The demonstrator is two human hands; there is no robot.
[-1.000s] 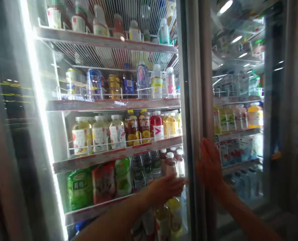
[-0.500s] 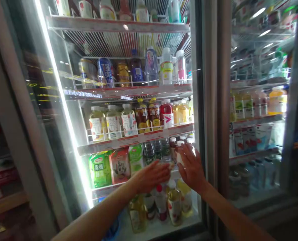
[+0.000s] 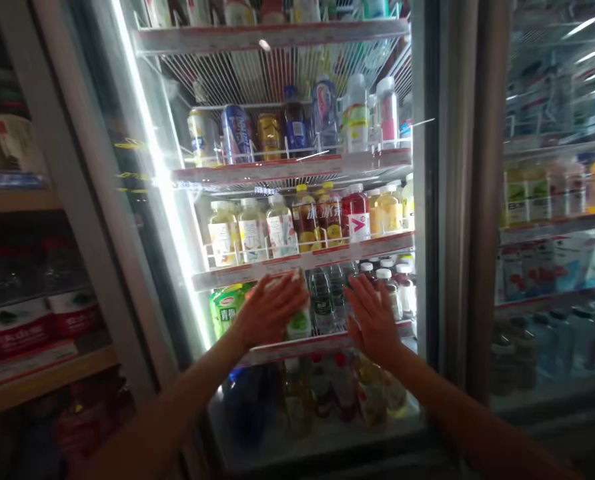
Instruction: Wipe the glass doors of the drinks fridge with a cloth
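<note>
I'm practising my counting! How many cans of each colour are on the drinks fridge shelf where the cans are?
Pale yellow can: 1
Blue can: 1
Gold can: 1
Total: 3

My left hand [image 3: 267,310] is open, fingers spread, right in front of a white-and-green drink pouch [image 3: 298,325]. My right hand [image 3: 372,320] is open too, just beside the clear water bottles [image 3: 323,300].
</note>
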